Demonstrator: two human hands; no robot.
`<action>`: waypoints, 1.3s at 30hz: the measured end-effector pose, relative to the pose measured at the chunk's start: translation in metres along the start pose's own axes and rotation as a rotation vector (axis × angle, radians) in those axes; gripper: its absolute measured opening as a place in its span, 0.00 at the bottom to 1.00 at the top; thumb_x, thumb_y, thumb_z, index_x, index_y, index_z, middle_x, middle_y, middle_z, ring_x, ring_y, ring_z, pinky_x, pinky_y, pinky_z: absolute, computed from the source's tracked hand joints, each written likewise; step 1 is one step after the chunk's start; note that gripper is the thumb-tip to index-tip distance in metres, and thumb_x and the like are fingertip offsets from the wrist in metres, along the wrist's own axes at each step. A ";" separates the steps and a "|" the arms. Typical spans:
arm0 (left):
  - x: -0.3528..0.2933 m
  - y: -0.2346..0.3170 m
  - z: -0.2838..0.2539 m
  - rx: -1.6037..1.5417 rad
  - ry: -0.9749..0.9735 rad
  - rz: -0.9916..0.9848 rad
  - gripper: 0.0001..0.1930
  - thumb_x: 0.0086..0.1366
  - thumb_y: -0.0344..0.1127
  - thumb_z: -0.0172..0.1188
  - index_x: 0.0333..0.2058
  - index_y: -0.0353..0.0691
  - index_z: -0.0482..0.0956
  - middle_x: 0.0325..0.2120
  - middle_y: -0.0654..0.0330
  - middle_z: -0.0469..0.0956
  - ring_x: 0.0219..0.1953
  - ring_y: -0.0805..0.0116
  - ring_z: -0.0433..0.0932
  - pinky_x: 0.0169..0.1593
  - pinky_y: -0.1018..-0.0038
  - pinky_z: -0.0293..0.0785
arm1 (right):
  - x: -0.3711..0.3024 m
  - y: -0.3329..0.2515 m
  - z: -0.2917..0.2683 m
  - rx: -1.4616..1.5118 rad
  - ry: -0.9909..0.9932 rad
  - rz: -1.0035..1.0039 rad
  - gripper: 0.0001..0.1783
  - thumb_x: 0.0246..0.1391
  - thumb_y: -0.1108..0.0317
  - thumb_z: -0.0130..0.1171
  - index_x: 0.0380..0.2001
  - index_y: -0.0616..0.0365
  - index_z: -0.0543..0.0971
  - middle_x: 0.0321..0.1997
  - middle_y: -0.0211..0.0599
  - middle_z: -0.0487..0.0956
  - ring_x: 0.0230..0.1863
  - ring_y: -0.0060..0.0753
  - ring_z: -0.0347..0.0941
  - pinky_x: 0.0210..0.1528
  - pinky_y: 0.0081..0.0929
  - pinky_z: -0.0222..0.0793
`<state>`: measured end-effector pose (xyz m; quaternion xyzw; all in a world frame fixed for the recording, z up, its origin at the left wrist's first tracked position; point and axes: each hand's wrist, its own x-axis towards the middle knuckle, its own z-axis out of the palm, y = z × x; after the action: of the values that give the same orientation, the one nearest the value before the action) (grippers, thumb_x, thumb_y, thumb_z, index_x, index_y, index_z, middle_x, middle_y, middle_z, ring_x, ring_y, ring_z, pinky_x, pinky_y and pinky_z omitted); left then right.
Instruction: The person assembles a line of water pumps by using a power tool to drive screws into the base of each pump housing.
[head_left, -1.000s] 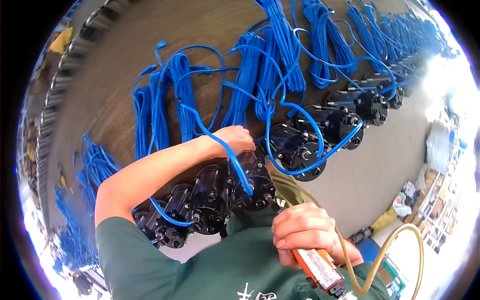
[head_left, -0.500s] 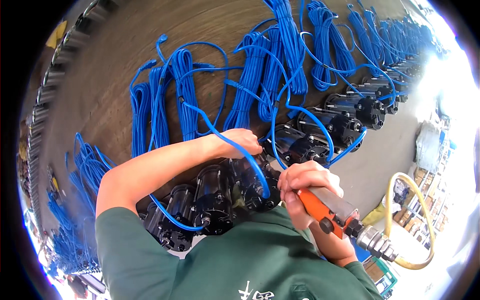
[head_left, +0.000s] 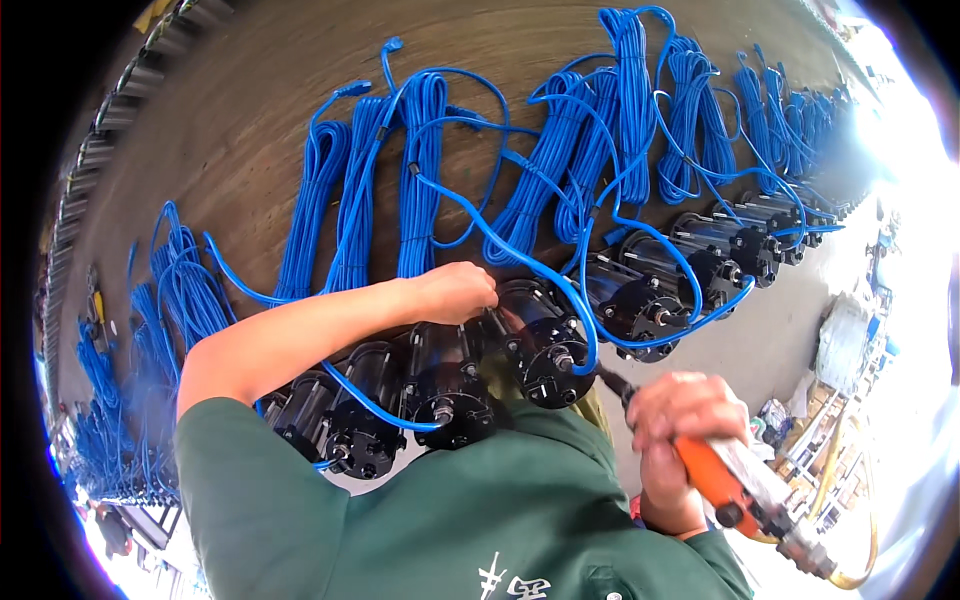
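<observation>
My right hand (head_left: 688, 412) is wrapped round an orange and silver air screwdriver (head_left: 714, 478). Its dark tip points left, close to the right side of a black cylindrical housing (head_left: 553, 352) with a clear wall. My left hand (head_left: 458, 292) is closed at that housing's upper left, against its far end. Whatever its fingertips pinch, if anything, is hidden. From the housing's near end cap, a blue cable (head_left: 500, 243) curves up to a tied coil (head_left: 421, 180). Another black housing (head_left: 447, 385) stands just left, under my left forearm.
A brown table (head_left: 230, 120) carries several blue cable coils, and a row of similar housings (head_left: 640, 308) runs along its edge to the far right. Pliers with yellow handles (head_left: 97, 303) lie far left. A yellow air hose (head_left: 830, 470) trails from the screwdriver, near shelving.
My right hand and the screwdriver have moved right and down, away from the housing, so the tool's tip now shows. My left hand stays near the housing's far end. The view has shifted.
</observation>
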<state>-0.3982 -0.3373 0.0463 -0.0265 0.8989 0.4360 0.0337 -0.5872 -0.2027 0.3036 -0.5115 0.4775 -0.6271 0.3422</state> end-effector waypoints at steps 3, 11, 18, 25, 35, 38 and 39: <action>-0.001 -0.001 0.016 -0.044 0.109 0.006 0.05 0.56 0.31 0.65 0.29 0.35 0.84 0.28 0.52 0.81 0.35 0.50 0.81 0.40 0.59 0.78 | 0.007 -0.010 0.010 0.023 -0.141 -0.049 0.16 0.40 0.83 0.62 0.37 0.68 0.77 0.27 0.42 0.79 0.20 0.34 0.77 0.25 0.31 0.80; -0.013 0.002 0.036 -0.063 0.332 0.016 0.06 0.55 0.31 0.65 0.30 0.36 0.84 0.28 0.54 0.81 0.34 0.53 0.81 0.38 0.61 0.78 | -0.001 0.006 0.042 0.057 -0.203 -0.052 0.15 0.35 0.84 0.62 0.32 0.67 0.79 0.26 0.44 0.80 0.21 0.36 0.78 0.26 0.29 0.78; -0.016 0.009 0.042 -0.078 0.454 0.010 0.06 0.54 0.32 0.64 0.28 0.36 0.83 0.26 0.54 0.80 0.33 0.53 0.81 0.37 0.60 0.78 | -0.013 0.057 0.052 -0.034 -0.321 -0.230 0.12 0.37 0.85 0.59 0.31 0.71 0.75 0.24 0.45 0.77 0.18 0.32 0.76 0.24 0.30 0.79; -0.014 0.008 0.041 -0.050 0.453 -0.008 0.06 0.54 0.33 0.64 0.28 0.37 0.83 0.25 0.54 0.80 0.33 0.53 0.80 0.37 0.60 0.78 | -0.009 0.051 0.057 -0.061 -0.331 -0.240 0.12 0.35 0.84 0.58 0.30 0.71 0.76 0.22 0.44 0.77 0.18 0.33 0.76 0.24 0.28 0.79; -0.006 0.014 0.023 0.214 0.189 -0.133 0.07 0.56 0.35 0.61 0.24 0.38 0.83 0.27 0.51 0.81 0.34 0.51 0.82 0.38 0.58 0.79 | -0.001 0.053 0.046 -0.211 -0.409 -0.119 0.15 0.42 0.81 0.59 0.38 0.65 0.77 0.29 0.43 0.80 0.27 0.29 0.79 0.29 0.23 0.77; -0.014 0.040 -0.026 0.273 0.179 -0.304 0.08 0.56 0.34 0.60 0.22 0.38 0.83 0.23 0.48 0.81 0.29 0.46 0.82 0.33 0.56 0.79 | -0.001 0.052 0.042 -0.158 -0.473 -0.089 0.12 0.45 0.80 0.60 0.37 0.64 0.77 0.32 0.42 0.80 0.28 0.28 0.79 0.31 0.24 0.78; -0.024 0.060 -0.046 0.302 0.262 -0.359 0.08 0.56 0.33 0.60 0.21 0.37 0.82 0.21 0.47 0.81 0.27 0.46 0.82 0.32 0.55 0.79 | 0.002 0.044 0.040 -0.144 -0.527 -0.117 0.12 0.45 0.80 0.61 0.36 0.64 0.77 0.31 0.42 0.80 0.29 0.30 0.79 0.32 0.26 0.78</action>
<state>-0.3802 -0.3357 0.1232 -0.2366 0.9313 0.2767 -0.0026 -0.5514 -0.2280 0.2629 -0.7066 0.3849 -0.4556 0.3808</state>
